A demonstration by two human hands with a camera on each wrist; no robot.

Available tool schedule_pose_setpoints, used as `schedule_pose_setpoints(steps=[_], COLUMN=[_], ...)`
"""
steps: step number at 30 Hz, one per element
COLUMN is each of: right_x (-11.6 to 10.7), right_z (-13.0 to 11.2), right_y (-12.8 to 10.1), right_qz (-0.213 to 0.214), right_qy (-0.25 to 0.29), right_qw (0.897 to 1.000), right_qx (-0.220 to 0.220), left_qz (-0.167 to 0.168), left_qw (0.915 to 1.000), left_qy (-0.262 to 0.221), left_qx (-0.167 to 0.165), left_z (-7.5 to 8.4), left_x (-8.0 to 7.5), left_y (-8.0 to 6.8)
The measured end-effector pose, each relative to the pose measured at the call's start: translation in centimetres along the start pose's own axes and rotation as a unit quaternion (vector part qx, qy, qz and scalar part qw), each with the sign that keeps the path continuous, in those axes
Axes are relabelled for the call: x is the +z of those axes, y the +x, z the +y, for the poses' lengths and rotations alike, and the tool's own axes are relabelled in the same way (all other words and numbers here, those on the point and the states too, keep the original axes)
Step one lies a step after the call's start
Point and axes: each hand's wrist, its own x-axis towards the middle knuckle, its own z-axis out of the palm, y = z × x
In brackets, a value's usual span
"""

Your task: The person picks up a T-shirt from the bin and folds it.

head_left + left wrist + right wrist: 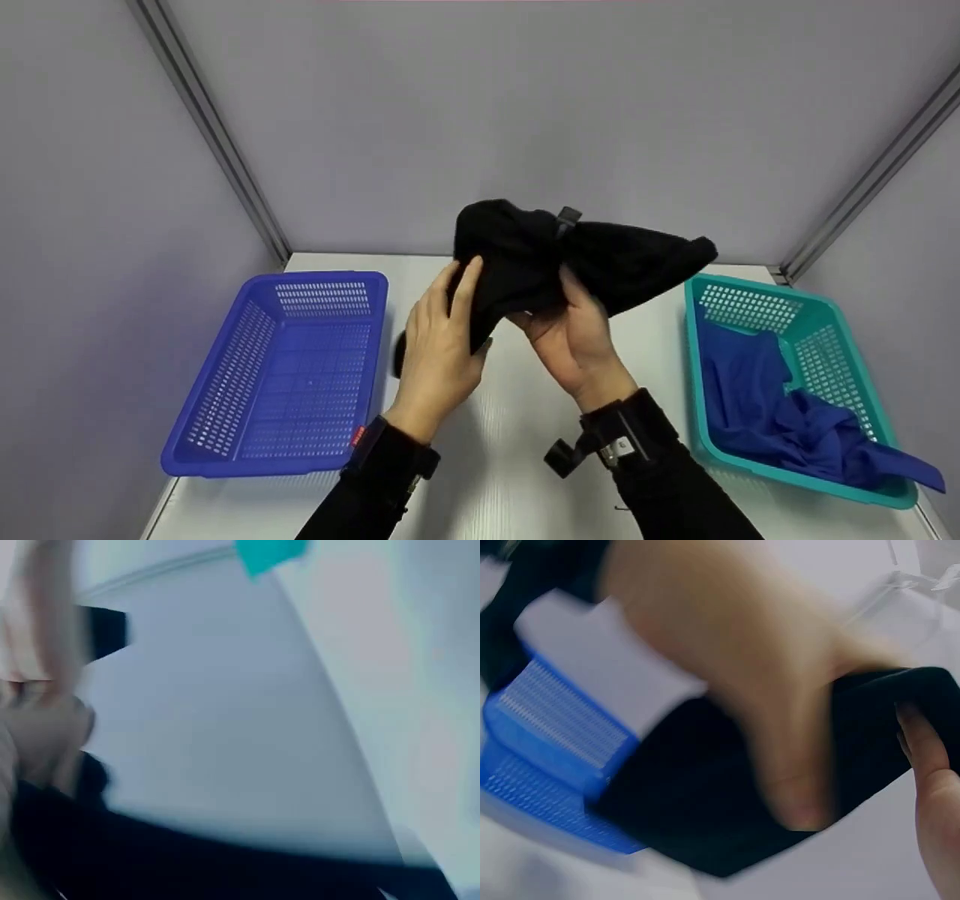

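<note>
A bunched black cloth [510,255] is held up above the white table, one end tapering to the right. My left hand [442,337] grips its left part, fingers spread over the fabric. From below, my right hand [574,337] holds the middle, with the thumb on the near face and the other fingers partly hidden. In the right wrist view, the black cloth [697,787] is folded and stretches between both hands. A small dark strap-like piece [568,217] sticks up at its top edge. The left wrist view is blurred and shows the left hand [45,720] at its edge.
A blue plastic basket [274,279] stands on the left of the white table [502,480]. To the right is a teal basket [694,375] with blue cloth [750,405] inside, one end hanging over the rim. Grey panels [525,112] enclose the back and sides.
</note>
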Motion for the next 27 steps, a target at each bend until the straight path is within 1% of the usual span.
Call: schedule_pose_setpoints(steps=[2, 3, 6, 7, 10, 12, 15, 17, 19, 21, 22, 23, 24, 25, 26, 27], right_x=[-0.1, -0.4, -1.5, -2.1, -4.4, -6.1, -8.7, -10.2, -11.5, -12.6, -13.1, -13.5, -13.9, -14.2, -14.5, -14.7], right_z=[-1.4, -2.0, -3.6, -3.9, -4.4, -4.1, -3.1, -2.0, -0.9, 0.2, 0.6, 1.0, 1.2, 1.5, 1.6, 1.8], right_y=[-0.4, -0.6, -1.5, -1.9, -3.1, -4.0, -5.5, -6.5, -7.5, -8.3, -8.6, -8.9, -9.2, -9.4, -9.6, -9.7], right_qz=[-0.015, -0.02, -0.033, -0.036, -0.024, 0.006, 0.085, 0.155, 0.216, 0.261, 0.276, 0.285, 0.291, 0.295, 0.298, 0.299], right_qy=[0.029, 0.044, 0.08, 0.086, 0.086, 0.083, 0.062, 0.034, -0.019, -0.094, -0.142, -0.195, -0.25, -0.312, -0.372, -0.429], right_qw=[0.999, 0.999, 0.996, 0.995, 0.995, 0.995, 0.993, 0.987, 0.976, 0.96, 0.949, 0.935, 0.919, 0.897, 0.871, 0.843], right_qx=[-0.007, -0.011, -0.023, -0.029, -0.049, -0.059, -0.055, -0.038, -0.005, 0.036, 0.057, 0.077, 0.093, 0.107, 0.118, 0.127], left_qz=[0.013, 0.021, 0.038, 0.044, 0.057, 0.065, 0.065, 0.055, 0.033, -0.006, -0.033, -0.065, -0.1, -0.134, -0.171, -0.206], left_qw=[0.9997, 0.9994, 0.9984, 0.9978, 0.995, 0.9932, 0.9929, 0.9941, 0.9954, 0.9961, 0.9954, 0.9933, 0.9895, 0.9845, 0.9782, 0.9708], left_qy=[0.013, 0.011, -0.012, -0.024, -0.064, -0.083, -0.091, -0.088, -0.085, -0.077, -0.071, -0.065, -0.056, -0.045, -0.033, -0.023], left_qx=[-0.018, -0.024, -0.039, -0.044, -0.051, -0.049, -0.039, -0.031, -0.031, -0.044, -0.055, -0.07, -0.088, -0.103, -0.114, -0.121], left_z=[-0.7, -1.0, -1.6, -1.7, -1.8, -1.8, -1.6, -1.4, -1.4, -1.5, -1.6, -1.7, -1.9, -2.2, -2.4, -2.6], left_x=[0.5, 0.6, 0.9, 1.0, 1.0, 0.9, 1.0, 1.2, 1.5, 1.9, 2.2, 2.4, 2.8, 3.1, 3.5, 4.0], left_y=[-0.2, -0.2, -0.3, -0.3, -0.1, 0.0, 0.0, -0.1, -0.2, -0.5, -0.7, -0.9, -1.2, -1.5, -1.9, -2.4])
